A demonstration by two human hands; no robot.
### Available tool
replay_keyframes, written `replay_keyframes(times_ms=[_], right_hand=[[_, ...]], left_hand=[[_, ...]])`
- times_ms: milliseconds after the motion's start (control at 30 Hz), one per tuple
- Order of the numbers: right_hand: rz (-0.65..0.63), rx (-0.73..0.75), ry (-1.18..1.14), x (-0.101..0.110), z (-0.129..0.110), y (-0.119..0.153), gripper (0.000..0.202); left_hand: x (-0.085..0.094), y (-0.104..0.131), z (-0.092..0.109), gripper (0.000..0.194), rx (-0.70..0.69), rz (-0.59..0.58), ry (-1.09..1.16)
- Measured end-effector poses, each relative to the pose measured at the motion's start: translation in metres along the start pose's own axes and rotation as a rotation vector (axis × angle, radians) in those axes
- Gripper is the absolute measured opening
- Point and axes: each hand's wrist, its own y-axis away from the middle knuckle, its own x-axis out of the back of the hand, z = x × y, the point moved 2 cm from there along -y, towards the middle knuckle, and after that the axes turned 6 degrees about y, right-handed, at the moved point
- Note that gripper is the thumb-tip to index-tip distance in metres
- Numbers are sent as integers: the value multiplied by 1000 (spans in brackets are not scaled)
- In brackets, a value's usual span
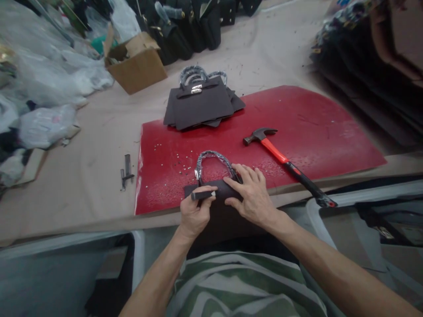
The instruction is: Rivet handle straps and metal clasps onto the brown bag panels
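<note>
My left hand (194,211) is closed around a short dark punch (202,195), held nearly level just over a dark brown bag panel (223,188). The punch's light end points right, toward my other hand. With fingers spread, my right hand (253,191) presses on the panel's right part near the handle base. A looped handle (214,155) wrapped in clear plastic rises from the panel's far edge. The panel lies at the near edge of a red mat (297,119) and hangs over toward my body. A claw hammer (274,152) with an orange and black handle rests to the right.
Beyond my hands sits a stack of dark bag panels (203,108) with wrapped handles. Two metal tools (127,169) lie left of the mat, and small pale bits dot it. A cardboard box (137,66) stands at far left. White-rimmed bins (139,255) flank me below the table.
</note>
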Motion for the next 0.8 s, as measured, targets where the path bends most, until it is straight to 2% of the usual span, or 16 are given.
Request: replay_keyframes(times_ms=[100,800], right_hand=[[-7,6,-3,0,-1,0,55],[20,-2,-53,-4,4,1,58]], left_hand=[[-1,1,1,13,45,11,0],[-11,-6,6,11,-52,-47,-40]])
